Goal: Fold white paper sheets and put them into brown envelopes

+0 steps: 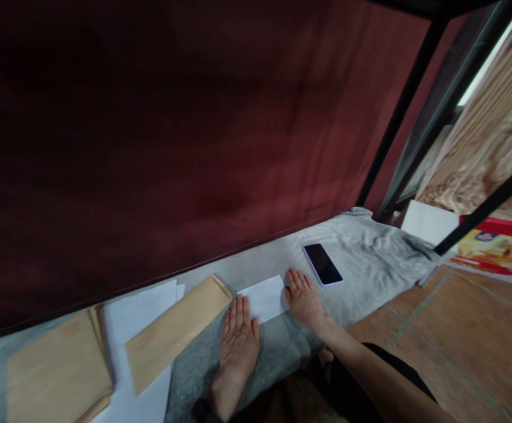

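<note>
A folded white sheet of paper (pixel 265 298) lies on the grey cloth between my hands. My left hand (pixel 238 338) rests flat at its left end, fingers stretched out and pointing away from me. At the paper's right end, my right hand (pixel 303 296) lies with its fingers extended, touching the edge. A brown envelope (pixel 178 332) lies to the left of my left hand, over a stack of white paper (pixel 141 305). Farther left is a pile of brown envelopes (pixel 59 370).
A phone (pixel 323 264) lies beyond my right hand on the grey cloth (pixel 361 276). A dark red panel (pixel 194 147) rises along the back. Black metal posts (pixel 399 111) stand at the right, near a white box (pixel 429 222) and a colourful carton (pixel 498 247) on the tiled floor.
</note>
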The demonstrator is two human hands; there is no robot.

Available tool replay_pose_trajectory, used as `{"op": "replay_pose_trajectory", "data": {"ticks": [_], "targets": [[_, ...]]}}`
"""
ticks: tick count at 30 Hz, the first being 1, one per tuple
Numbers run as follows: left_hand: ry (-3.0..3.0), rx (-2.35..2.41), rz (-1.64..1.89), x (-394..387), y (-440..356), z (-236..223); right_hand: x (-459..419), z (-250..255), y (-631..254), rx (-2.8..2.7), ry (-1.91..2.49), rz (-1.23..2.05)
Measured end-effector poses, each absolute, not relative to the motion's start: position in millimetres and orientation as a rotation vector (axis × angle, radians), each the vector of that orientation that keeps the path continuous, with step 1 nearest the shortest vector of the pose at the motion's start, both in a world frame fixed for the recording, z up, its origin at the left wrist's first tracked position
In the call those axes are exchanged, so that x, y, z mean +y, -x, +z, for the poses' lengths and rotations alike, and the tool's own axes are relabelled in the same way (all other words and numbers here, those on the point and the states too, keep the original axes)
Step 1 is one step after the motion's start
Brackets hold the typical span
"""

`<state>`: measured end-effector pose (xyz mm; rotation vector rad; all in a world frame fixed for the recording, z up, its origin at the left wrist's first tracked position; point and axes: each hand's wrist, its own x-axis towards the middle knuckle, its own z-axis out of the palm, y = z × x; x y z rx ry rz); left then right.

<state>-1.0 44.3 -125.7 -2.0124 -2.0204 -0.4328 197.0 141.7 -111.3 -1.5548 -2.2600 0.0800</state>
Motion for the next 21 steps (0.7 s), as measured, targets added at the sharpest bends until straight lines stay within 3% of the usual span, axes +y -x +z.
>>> {"op": "replay_pose_trajectory", "data": {"ticks": [8,21], "targets": [[2.052,-2.005,-0.384,46.8,2.7,-127.4,117.2,-103.6,-163.0,-2.586,1.002,0.259],[2.038,-2.032,-0.330,39.9,1.6,-119.4,135.4,-118.2,-182.9,-2.448,1.286,0.100]]}}
